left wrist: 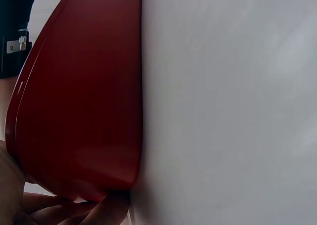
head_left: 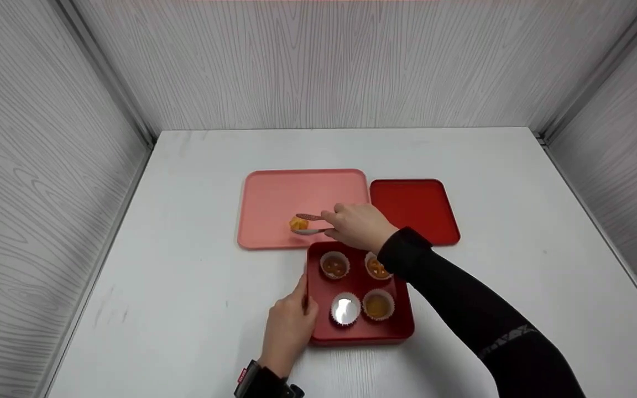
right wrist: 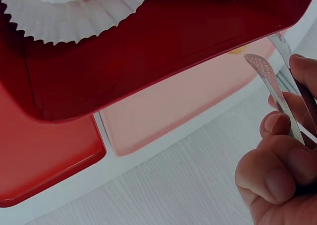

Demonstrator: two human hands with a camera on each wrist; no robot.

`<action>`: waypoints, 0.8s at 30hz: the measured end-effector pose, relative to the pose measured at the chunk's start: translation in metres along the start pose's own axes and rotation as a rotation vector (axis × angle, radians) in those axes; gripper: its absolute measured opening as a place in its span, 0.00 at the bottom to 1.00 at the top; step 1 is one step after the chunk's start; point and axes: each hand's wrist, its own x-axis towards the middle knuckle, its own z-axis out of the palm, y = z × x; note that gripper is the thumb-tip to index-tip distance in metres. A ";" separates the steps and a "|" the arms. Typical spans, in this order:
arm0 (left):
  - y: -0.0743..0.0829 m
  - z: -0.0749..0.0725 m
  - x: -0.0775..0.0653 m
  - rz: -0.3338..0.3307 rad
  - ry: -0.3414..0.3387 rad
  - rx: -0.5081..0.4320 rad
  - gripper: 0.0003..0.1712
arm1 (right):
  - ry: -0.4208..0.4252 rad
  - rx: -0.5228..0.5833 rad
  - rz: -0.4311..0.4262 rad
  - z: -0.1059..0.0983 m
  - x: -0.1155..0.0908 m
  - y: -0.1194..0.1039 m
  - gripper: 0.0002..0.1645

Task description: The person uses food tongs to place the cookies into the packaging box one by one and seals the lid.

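My right hand point(head_left: 364, 225) holds small metal tongs point(right wrist: 267, 72) with perforated tips. In the head view, the two tips lie on either side of a small orange-yellow food piece point(head_left: 298, 223) on the pink tray point(head_left: 274, 193). A deep red box point(head_left: 360, 333) stands nearer to me, and my left hand point(head_left: 291, 326) grips its left side, with the thumb at the rim. Left wrist fingers point(left wrist: 111, 208) press low against the box wall point(left wrist: 84, 101). Inside the box are paper cups, among them one with a shiny bare bottom point(head_left: 345, 309) and one with orange pieces point(head_left: 376, 268).
Right of the pink tray lies a smaller red tray point(head_left: 415, 207), partly behind my right wrist. Another cup with brown contents point(head_left: 334, 265) and one with yellowish contents point(head_left: 378, 305) sit in the box. Grey wood-grain panels point(head_left: 318, 66) enclose the white table point(head_left: 186, 276).
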 end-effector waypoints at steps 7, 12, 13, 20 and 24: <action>0.000 0.000 -0.001 0.009 0.009 -0.009 0.31 | -0.054 0.047 0.042 0.006 0.011 -0.002 0.19; 0.000 0.000 -0.001 0.016 0.020 -0.011 0.31 | -0.058 0.056 0.070 0.007 0.014 -0.003 0.19; 0.000 0.000 -0.001 0.017 0.021 -0.011 0.31 | -0.055 0.051 0.071 0.007 0.015 -0.003 0.19; -0.001 0.001 0.000 0.010 0.015 -0.010 0.32 | -0.035 0.014 0.079 0.008 0.016 -0.006 0.20; 0.000 0.001 -0.001 0.007 0.015 -0.009 0.31 | -0.054 0.011 0.109 0.009 0.019 -0.006 0.21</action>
